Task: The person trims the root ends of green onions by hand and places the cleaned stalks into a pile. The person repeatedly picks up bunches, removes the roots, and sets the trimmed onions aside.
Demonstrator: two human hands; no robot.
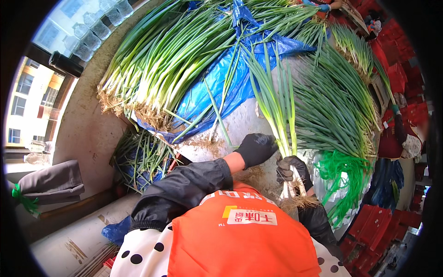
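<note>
A small bunch of green onions stands up from my right hand, which wears a dark glove and grips the white stems. Brown roots hang below that hand, close to my apron. My left hand, in a black glove, is curled just left of the bunch. Its fingertips meet the edge of the stalks, and whether they pinch anything is hidden. To the right lies a pile of green onions, leaves pointing left. Loose leaves lie on the blue plastic sheet beyond my left hand.
A large heap of rooted green onions covers the far left. Green plastic ties hang at the right edge. Leaf scraps fill a low spot at left. Gloved co-workers' hands show at the far side. Red crates stand at right.
</note>
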